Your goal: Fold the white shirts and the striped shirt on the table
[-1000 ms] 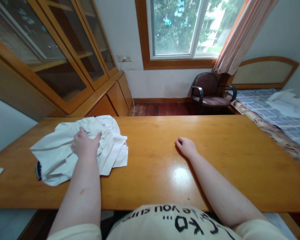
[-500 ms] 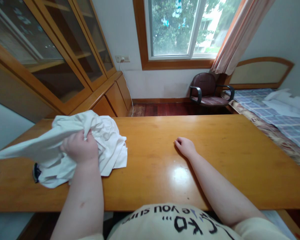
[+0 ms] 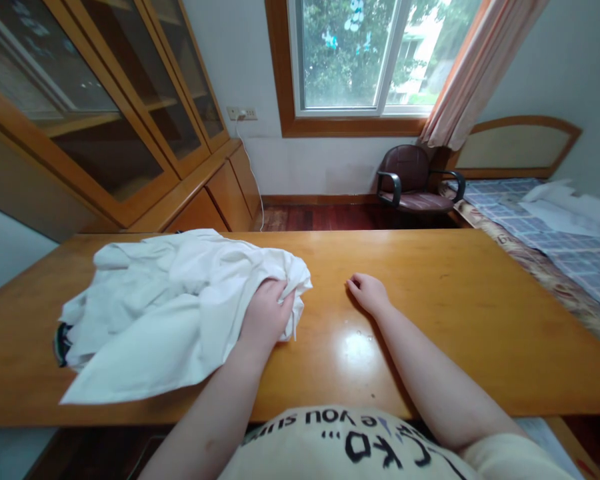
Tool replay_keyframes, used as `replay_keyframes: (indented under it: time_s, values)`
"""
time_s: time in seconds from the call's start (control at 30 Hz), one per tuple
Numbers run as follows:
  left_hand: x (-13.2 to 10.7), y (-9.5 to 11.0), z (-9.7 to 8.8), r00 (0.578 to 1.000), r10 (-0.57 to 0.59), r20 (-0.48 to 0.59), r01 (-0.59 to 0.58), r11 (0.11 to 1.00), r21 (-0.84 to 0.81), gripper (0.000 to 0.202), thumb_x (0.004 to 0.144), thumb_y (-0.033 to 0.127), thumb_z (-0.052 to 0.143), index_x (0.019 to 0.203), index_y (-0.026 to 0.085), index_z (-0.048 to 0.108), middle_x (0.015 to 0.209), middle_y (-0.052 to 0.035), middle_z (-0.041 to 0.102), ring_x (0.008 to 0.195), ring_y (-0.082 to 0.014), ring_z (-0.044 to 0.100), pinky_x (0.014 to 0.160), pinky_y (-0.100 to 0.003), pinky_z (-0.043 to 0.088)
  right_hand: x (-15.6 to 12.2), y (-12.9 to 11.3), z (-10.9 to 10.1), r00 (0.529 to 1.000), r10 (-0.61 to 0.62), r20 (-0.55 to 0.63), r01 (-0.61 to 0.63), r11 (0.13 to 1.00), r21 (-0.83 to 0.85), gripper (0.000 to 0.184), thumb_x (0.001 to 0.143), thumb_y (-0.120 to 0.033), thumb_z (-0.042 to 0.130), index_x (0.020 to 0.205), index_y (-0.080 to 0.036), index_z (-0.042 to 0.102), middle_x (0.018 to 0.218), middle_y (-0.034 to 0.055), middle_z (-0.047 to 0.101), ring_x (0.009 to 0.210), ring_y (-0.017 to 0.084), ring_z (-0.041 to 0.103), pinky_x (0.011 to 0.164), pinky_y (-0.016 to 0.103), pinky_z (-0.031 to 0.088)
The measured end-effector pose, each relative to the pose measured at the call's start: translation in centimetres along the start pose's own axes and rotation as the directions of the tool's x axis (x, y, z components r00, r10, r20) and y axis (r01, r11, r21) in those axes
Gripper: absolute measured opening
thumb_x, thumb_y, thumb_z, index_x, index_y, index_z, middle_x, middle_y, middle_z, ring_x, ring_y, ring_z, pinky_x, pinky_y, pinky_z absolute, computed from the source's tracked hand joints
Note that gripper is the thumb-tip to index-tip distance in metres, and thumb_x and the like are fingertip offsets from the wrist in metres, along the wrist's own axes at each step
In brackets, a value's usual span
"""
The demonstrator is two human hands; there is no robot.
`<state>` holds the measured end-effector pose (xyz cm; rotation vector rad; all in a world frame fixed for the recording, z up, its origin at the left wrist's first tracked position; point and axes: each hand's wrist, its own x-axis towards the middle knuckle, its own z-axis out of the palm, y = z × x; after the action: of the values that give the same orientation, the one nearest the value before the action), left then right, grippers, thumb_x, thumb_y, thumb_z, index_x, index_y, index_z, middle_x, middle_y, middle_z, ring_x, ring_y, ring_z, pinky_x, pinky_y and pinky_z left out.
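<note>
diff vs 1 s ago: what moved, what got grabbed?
The left hand closed on the white garment, lifted it, then dragged a bunched edge rightward along the wooden table and holds it there now. The right hand stayed curled on the tabletop, holding nothing.

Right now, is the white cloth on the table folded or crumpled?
Crumpled: the cloth lies in a loose, wrinkled heap on the table, with no neat fold, and the left hand bunches one edge.
</note>
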<state>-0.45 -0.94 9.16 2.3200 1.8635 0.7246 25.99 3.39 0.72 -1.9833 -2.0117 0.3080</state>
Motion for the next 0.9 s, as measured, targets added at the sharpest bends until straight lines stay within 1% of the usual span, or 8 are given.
replay_keyframes:
  time_s: [0.1, 0.2, 0.33, 0.43, 0.5, 0.6, 0.73, 0.9]
  values:
    - [-1.1, 1.6, 0.1, 0.952, -0.001, 0.306, 0.016, 0.999, -0.045, 0.027, 0.087, 0.033, 0.049, 0.103, 0.020, 0.066, 0.103, -0.0092, 0.069, 0.099, -0.0244, 0.062, 0.089, -0.035, 0.046, 0.0, 0.0, 0.0, 1.000, -0.004, -0.004, 0.004, 1.000, 0.009, 0.028, 0.090, -0.038, 0.046, 0.076, -0.021, 0.064, 0.079, 0.0038, 0.068, 0.073, 0.015, 0.058, 0.060, 0.025, 0.029]
    - [-2.2, 2.5, -2.0, 0.907, 0.120, 0.403, -0.072, 0.989, -0.133, 0.037, 0.087, 0.039, 0.050, 0.119, 0.025, 0.061, 0.115, -0.0074, 0.066, 0.107, -0.0238, 0.060, 0.094, -0.036, 0.045, 0.0, 0.1, 0.0, 1.000, -0.003, 0.001, 0.003, 1.000, 0.011, 0.028, 0.090, -0.038, 0.046, 0.076, -0.021, 0.064, 0.080, 0.0039, 0.068, 0.073, 0.015, 0.057, 0.060, 0.025, 0.030]
    - [-2.3, 1.1, -6.0, 0.980, 0.144, 0.141, -0.139, 0.989, -0.044, 0.042, 0.085, 0.042, 0.052, 0.126, 0.033, 0.056, 0.123, -0.0031, 0.062, 0.120, -0.0244, 0.051, 0.104, -0.039, 0.039, 0.0, 0.1, 0.0, 1.000, -0.003, 0.006, 0.003, 1.000, 0.013, 0.029, 0.090, -0.038, 0.046, 0.076, -0.021, 0.064, 0.080, 0.0039, 0.068, 0.073, 0.015, 0.057, 0.060, 0.025, 0.030]
    - [-1.7, -2.0, -7.4, 0.996, -0.061, -0.072, 0.077, 0.963, 0.258, 0.060, 0.075, 0.050, 0.061, 0.131, 0.029, 0.052, 0.136, -0.0098, 0.051, 0.135, -0.0361, 0.032, 0.108, -0.053, 0.028, 0.1, 0.2, 0.1, 1.000, -0.007, 0.006, 0.007, 1.000, 0.010, 0.029, 0.090, -0.039, 0.046, 0.077, -0.021, 0.065, 0.080, 0.0041, 0.068, 0.073, 0.016, 0.057, 0.060, 0.025, 0.030]
    - [-1.3, -4.2, -7.1, 0.977, -0.201, -0.070, 0.212, 0.899, 0.382, 0.075, 0.071, 0.057, 0.063, 0.136, 0.023, 0.048, 0.141, -0.0166, 0.043, 0.135, -0.0433, 0.027, 0.104, -0.059, 0.027, 0.1, 0.2, 0.1, 1.000, -0.006, 0.003, 0.006, 1.000, 0.005, 0.029, 0.090, -0.039, 0.046, 0.077, -0.021, 0.065, 0.080, 0.0043, 0.069, 0.074, 0.016, 0.057, 0.060, 0.025, 0.030]
    - [-1.3, -6.4, -5.0, 0.952, -0.292, 0.087, 0.228, 0.872, 0.434, 0.080, 0.072, 0.058, 0.059, 0.139, 0.016, 0.043, 0.134, -0.0232, 0.048, 0.121, -0.0429, 0.045, 0.093, -0.052, 0.039, 0.1, 0.2, 0.1, 1.000, 0.000, 0.005, 0.000, 1.000, -0.003, 0.029, 0.090, -0.039, 0.045, 0.078, -0.021, 0.066, 0.081, 0.0044, 0.069, 0.074, 0.016, 0.058, 0.059, 0.025, 0.030]
    - [-1.5, -7.2, -1.8, 0.939, -0.288, 0.189, 0.177, 0.874, 0.452, 0.037, 0.085, 0.037, 0.046, 0.112, 0.018, 0.063, 0.099, -0.0154, 0.066, 0.092, -0.0319, 0.061, 0.076, -0.039, 0.044, 0.0, 0.1, 0.1, 1.000, 0.003, 0.004, -0.003, 1.000, -0.011, 0.029, 0.090, -0.039, 0.046, 0.079, -0.021, 0.066, 0.081, 0.0044, 0.069, 0.074, 0.016, 0.058, 0.060, 0.025, 0.030]
    - [-1.5, -6.9, -0.7, 0.973, -0.208, 0.100, 0.147, 0.893, 0.425, 0.024, 0.086, 0.028, 0.041, 0.088, 0.019, 0.063, 0.086, -0.0100, 0.066, 0.085, -0.0265, 0.062, 0.072, -0.034, 0.042, 0.1, 0.1, 0.1, 1.000, 0.003, 0.007, -0.003, 1.000, -0.008, 0.029, 0.090, -0.039, 0.046, 0.076, -0.021, 0.065, 0.080, 0.0040, 0.069, 0.074, 0.016, 0.058, 0.059, 0.025, 0.030]
